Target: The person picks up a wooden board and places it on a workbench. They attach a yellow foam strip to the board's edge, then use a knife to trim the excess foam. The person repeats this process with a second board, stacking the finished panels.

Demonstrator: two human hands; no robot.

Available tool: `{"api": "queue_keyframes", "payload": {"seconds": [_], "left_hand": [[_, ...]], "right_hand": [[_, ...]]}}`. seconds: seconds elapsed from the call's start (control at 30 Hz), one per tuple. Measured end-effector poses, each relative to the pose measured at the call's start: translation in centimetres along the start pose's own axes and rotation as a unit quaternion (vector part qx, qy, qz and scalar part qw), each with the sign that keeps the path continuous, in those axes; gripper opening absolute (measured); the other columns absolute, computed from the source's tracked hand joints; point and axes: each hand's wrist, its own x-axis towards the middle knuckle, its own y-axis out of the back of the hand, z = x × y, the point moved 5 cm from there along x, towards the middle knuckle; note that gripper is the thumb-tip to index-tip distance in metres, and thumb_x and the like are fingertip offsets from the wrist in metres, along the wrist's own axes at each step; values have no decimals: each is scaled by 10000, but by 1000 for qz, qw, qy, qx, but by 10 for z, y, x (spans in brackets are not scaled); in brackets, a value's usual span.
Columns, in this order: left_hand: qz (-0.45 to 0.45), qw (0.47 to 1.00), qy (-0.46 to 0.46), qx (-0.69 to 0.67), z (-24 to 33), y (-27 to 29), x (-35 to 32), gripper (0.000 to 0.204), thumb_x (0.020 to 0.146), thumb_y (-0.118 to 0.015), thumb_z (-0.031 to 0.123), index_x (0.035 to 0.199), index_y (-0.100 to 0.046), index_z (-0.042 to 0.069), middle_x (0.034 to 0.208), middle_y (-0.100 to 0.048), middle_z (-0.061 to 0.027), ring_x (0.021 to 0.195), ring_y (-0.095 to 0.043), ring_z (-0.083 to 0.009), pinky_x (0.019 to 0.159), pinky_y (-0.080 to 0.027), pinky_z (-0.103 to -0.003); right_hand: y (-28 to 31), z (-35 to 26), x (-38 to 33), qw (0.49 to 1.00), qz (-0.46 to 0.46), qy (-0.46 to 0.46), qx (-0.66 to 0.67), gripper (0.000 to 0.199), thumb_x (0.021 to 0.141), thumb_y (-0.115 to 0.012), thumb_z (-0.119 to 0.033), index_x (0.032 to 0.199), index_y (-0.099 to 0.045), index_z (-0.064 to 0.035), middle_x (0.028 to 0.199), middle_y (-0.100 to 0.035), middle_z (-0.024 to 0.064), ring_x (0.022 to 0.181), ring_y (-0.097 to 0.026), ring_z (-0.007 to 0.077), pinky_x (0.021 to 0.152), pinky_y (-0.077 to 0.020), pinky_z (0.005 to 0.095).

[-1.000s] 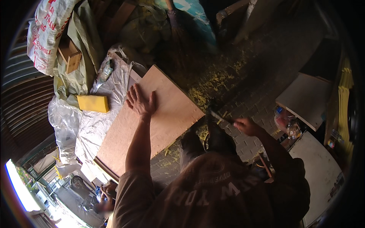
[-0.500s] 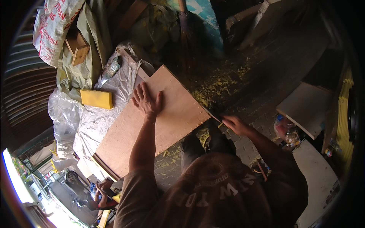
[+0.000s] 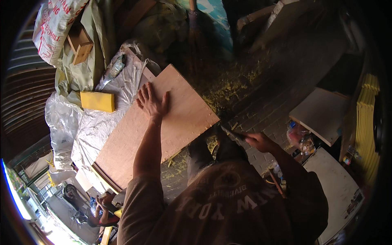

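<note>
My left hand (image 3: 152, 101) lies flat on a large plywood panel (image 3: 181, 110), fingers spread, near its far-left edge. Small nail heads dot the panel's edges. On the right, my right hand (image 3: 260, 141) is closed round the handle of a knife-like tool (image 3: 233, 133). Its long, dark, narrow blade points left, its tip just off the panel's near-right corner. Blur and shadow hide the exact shape of the blade.
Crinkled plastic sheeting (image 3: 87, 132) and a yellow block (image 3: 97, 101) lie left of the panel. Yellowish shavings (image 3: 228, 87) litter the dark paved floor. Boards (image 3: 318, 114) and a white panel (image 3: 332, 183) stand right. Another person (image 3: 102, 212) sits at lower left.
My right hand and the bladed tool have drawn away from the panel's corner, to the right and slightly nearer me. The left hand stays flat on the panel; the whole view has shifted slightly.
</note>
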Motion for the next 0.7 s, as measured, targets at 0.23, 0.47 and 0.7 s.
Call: {"api": "queue_keyframes", "payload": {"seconds": [0.23,0.47,0.7], "left_hand": [[17,1000,6,-23,10,20,6,938,844,-566,676,1572,-271,162,1602,-292,-101,1501,-172,-353,1203,-74,-558],[-3,996,9,-90,6,22,1,928,863,-546,675,1578,-259,157,1631,-239,-109,1525,-118,-342,1212,-52,-560],[-54,991,-10,-126,-7,22,-7,929,873,-527,674,1598,-204,192,1669,-138,-68,1543,-30,-321,1225,-12,-544]], "right_hand": [[16,-42,131,955,213,131,157,298,1050,-506,-292,1002,-597,-13,682,-509,-9,623,-487,105,566,-400,305],[6,-35,107,989,123,79,30,342,1018,-568,-276,1122,-633,43,679,-527,6,600,-466,79,526,-384,276],[81,-110,77,956,277,47,-81,437,1025,-551,-233,1394,-539,2,693,-531,-28,555,-424,42,502,-359,226]]}}
